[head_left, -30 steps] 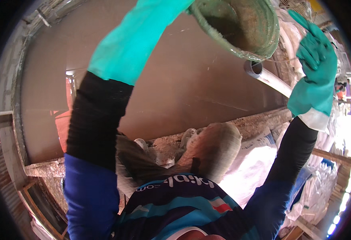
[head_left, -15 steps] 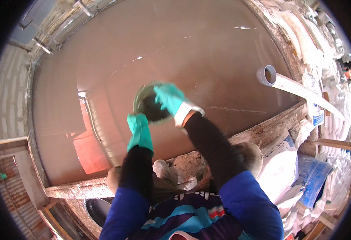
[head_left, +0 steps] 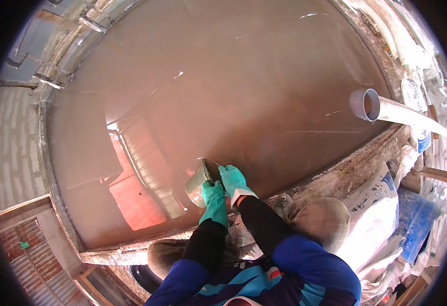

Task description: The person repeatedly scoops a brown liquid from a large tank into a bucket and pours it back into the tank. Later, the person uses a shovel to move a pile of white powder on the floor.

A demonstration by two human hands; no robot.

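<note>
Bucket point(head_left: 197, 186) dull plstc; pipe point(head_left: 407, 113) smooth plstc; liq. point(head_left: 244, 102) surf. glossy.

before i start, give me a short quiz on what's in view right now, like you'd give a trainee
1. True or false: the pipe juts over the muddy water from the right side of the view.

2. Fill the gap: the barrel beside the white sack is ____ in colour.

3. Which of these does the left hand hold?
a) the pipe
b) the bucket
c) the barrel

Key: 1 true; 2 blue; 3 b.
</note>
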